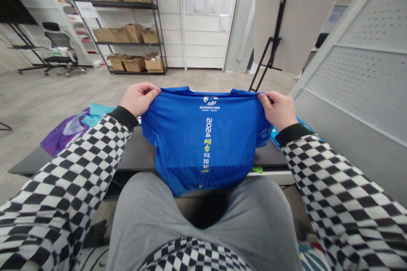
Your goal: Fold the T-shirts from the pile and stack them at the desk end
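Beyond the grey table (pixel 136 152), cardboard boxes (pixel 133 64) stand on a rack (pixel 127 5). The left hand (pixel 138 98) and right hand (pixel 279 108) pinch the blue shirt (pixel 181 135) at opposite shoulders, fingers closed on its fabric, apparently so that it hangs spread and smooth before the table's near edge.

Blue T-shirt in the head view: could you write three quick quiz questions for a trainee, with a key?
1. Which year is printed on the blue T-shirt?
2. True or false: only the left hand grips it.
3. Pick the pattern on the person's sleeves: A stripes, B checks, C dots.

Key: 1. 2024. 2. False; the right hand grips it too. 3. B.
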`<control>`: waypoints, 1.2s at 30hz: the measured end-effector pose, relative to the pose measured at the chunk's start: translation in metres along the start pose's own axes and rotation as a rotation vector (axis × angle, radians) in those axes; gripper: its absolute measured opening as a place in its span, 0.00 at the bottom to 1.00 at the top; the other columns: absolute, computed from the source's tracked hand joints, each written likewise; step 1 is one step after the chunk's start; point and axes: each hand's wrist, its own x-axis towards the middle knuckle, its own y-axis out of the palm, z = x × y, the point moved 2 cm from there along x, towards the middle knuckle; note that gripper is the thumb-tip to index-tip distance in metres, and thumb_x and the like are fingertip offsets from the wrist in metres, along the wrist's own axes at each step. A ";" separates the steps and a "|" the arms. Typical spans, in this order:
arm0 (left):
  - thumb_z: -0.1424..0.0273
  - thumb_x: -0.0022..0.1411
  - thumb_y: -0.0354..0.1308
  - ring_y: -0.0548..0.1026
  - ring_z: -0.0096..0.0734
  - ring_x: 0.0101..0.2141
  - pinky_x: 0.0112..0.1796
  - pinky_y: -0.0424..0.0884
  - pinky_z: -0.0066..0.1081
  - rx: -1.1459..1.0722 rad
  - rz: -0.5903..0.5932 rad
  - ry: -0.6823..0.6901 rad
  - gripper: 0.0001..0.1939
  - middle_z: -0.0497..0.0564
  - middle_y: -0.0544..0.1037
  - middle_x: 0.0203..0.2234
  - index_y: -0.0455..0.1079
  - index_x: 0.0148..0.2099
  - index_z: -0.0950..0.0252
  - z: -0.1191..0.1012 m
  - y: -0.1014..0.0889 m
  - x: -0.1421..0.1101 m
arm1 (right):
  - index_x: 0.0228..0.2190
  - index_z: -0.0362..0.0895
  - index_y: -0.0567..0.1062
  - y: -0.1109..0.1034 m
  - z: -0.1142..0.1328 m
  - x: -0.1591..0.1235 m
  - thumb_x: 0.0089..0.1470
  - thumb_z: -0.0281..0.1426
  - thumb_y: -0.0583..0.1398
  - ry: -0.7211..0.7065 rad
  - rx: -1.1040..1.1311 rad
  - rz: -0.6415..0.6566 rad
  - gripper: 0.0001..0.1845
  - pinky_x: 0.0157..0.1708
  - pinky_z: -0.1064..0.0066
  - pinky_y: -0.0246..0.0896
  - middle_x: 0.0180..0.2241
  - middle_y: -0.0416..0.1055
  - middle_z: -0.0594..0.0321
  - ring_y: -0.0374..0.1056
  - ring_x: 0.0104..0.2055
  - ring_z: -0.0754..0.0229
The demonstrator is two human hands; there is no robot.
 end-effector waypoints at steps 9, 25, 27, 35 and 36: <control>0.52 0.64 0.65 0.75 0.35 0.31 0.33 0.70 0.30 0.092 0.100 -0.121 0.21 0.52 0.82 0.29 0.84 0.42 0.65 0.059 0.044 0.032 | 0.36 0.46 0.84 0.072 -0.022 0.025 0.75 0.55 0.54 0.024 -0.009 0.193 0.31 0.39 0.61 0.62 0.34 0.83 0.50 0.75 0.38 0.47; 0.46 0.66 0.60 0.79 0.43 0.34 0.37 0.69 0.36 0.357 0.397 -0.224 0.25 0.53 0.83 0.30 0.85 0.42 0.61 0.158 0.115 0.050 | 0.39 0.47 0.85 0.189 -0.057 0.033 0.77 0.54 0.52 0.036 -0.140 0.534 0.31 0.43 0.61 0.63 0.41 0.86 0.48 0.78 0.45 0.45; 0.46 0.67 0.59 0.79 0.44 0.34 0.37 0.70 0.36 0.380 0.427 -0.231 0.25 0.54 0.84 0.31 0.85 0.43 0.60 0.169 0.124 0.049 | 0.38 0.47 0.85 0.201 -0.060 0.032 0.77 0.54 0.52 0.029 -0.168 0.571 0.31 0.43 0.61 0.63 0.41 0.86 0.48 0.78 0.44 0.45; 0.46 0.71 0.57 0.82 0.49 0.42 0.43 0.74 0.38 0.522 0.522 -0.197 0.26 0.58 0.87 0.39 0.86 0.47 0.61 0.201 0.150 0.052 | 0.40 0.46 0.85 0.231 -0.066 0.029 0.78 0.55 0.51 0.031 -0.267 0.665 0.33 0.41 0.61 0.62 0.42 0.86 0.46 0.78 0.43 0.45; 0.47 0.72 0.56 0.83 0.50 0.43 0.45 0.74 0.38 0.541 0.534 -0.187 0.26 0.59 0.87 0.41 0.86 0.47 0.61 0.203 0.152 0.052 | 0.40 0.46 0.85 0.233 -0.067 0.029 0.78 0.55 0.51 0.028 -0.282 0.670 0.33 0.41 0.61 0.62 0.42 0.86 0.46 0.78 0.43 0.45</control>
